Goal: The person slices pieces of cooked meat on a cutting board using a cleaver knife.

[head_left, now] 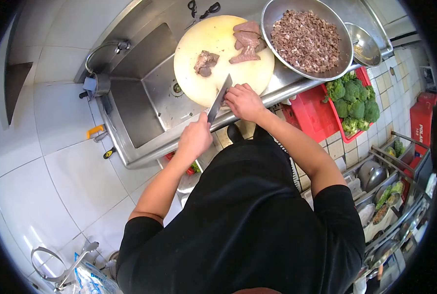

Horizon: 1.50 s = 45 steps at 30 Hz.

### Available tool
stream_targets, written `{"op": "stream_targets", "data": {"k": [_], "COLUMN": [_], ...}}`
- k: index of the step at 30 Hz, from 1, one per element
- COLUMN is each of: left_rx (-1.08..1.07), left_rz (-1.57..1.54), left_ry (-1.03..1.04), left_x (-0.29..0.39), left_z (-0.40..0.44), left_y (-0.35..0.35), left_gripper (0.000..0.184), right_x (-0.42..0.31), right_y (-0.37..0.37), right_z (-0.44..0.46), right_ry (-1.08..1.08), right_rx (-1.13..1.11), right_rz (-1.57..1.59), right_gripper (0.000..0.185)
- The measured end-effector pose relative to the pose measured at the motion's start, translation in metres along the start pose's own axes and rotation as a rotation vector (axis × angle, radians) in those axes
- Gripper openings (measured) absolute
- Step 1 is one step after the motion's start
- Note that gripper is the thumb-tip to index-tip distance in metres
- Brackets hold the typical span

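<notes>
My left hand (196,135) is wrapped round the handle of a kitchen knife (219,99), its blade angled across the near edge of a round, pale yellow cutting board (189,59). My right hand (245,102) is right beside the blade, fingers curled down at the board's near edge; what they grip is mostly hidden. On the board lie a brownish lump of meat (206,63) and, at the far right, several flat slabs of meat (248,43). To the right, a large steel bowl (347,46) holds finely chopped meat (307,39).
The board spans a steel sink (162,93) with a faucet (101,47). Black scissors (204,11) lie behind it. A smaller metal bowl (363,36) stands far right. Below are a red basket (343,125) of broccoli (353,100) and a shelf rack (400,166).
</notes>
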<state>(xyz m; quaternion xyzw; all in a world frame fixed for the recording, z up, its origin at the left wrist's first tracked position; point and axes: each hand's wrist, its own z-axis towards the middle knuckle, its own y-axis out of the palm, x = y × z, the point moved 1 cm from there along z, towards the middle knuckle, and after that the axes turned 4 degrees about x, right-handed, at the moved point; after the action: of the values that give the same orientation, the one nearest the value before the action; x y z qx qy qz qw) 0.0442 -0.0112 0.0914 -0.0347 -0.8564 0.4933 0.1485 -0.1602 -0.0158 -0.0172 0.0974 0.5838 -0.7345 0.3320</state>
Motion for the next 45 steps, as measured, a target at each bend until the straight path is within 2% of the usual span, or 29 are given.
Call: {"op": "stream_targets", "data": {"k": [3,6,9,12,16,19,22,23,26,27,31,34,35,38,42,45], "left_rx": [0.06,0.058,0.012,0.039,0.043,-0.029,0.032,0.086,0.037,-0.035,0.033,0.025,-0.056,0.044,0.102,0.159], "left_rz": [-0.089,-0.046,-0.027,-0.068,-0.023,0.004,-0.068,-0.097,-0.064,-0.077,-0.116,-0.047,-0.077,-0.204,-0.186,-0.244], "left_ry": [-0.006,0.067,0.051,-0.014,0.083,0.022,0.006,0.07,0.103,0.052,0.015,0.102,0.034,-0.026,0.097,0.068], "left_x": [0.01,0.019,0.015,0.008,0.014,0.007,0.01,0.014,0.013,0.016,0.02,0.012,0.018,0.016,0.018,0.005], "left_z": [0.02,0.041,0.01,0.01,0.026,-0.003,0.014,0.021,0.009,-0.005,0.012,0.011,-0.004,0.008,0.041,0.045], "left_y": [0.018,0.004,-0.012,0.02,0.0,-0.004,0.023,0.019,-0.004,-0.011,0.02,0.005,-0.008,0.034,0.017,-0.005], "left_gripper": [0.022,0.023,0.024,0.023,0.023,0.022,0.021,0.025,0.025,0.024,0.025,0.026,0.027,0.027,0.026,0.024], "right_x": [0.0,-0.009,-0.007,-0.003,-0.005,-0.002,-0.004,-0.005,-0.002,-0.003,-0.005,-0.007,-0.005,-0.005,-0.002,-0.001], "right_y": [0.001,-0.011,-0.015,-0.007,-0.013,-0.01,-0.007,-0.006,-0.008,-0.006,-0.008,-0.01,-0.011,-0.008,-0.009,-0.001], "right_z": [0.0,0.001,0.002,-0.002,0.001,-0.003,-0.005,-0.006,-0.005,-0.007,-0.008,-0.008,-0.007,-0.011,-0.011,0.004], "right_ry": [-0.026,-0.011,0.004,0.008,-0.021,-0.031,-0.019,-0.012,-0.007,-0.004,-0.013,-0.018,-0.015,-0.013,-0.013,-0.01], "right_rx": [-0.025,-0.098,-0.121,-0.106,-0.149,-0.084,-0.058,-0.056,-0.048,-0.042,-0.042,-0.058,-0.039,-0.01,-0.015,0.046], "right_rz": [-0.039,-0.06,-0.076,-0.067,-0.094,-0.115,-0.118,-0.113,-0.12,-0.132,-0.166,-0.193,-0.193,-0.161,-0.09,-0.062], "right_gripper": [0.015,0.015,0.016,0.015,0.014,0.012,0.012,0.012,0.012,0.011,0.01,0.01,0.01,0.009,0.008,0.008]}}
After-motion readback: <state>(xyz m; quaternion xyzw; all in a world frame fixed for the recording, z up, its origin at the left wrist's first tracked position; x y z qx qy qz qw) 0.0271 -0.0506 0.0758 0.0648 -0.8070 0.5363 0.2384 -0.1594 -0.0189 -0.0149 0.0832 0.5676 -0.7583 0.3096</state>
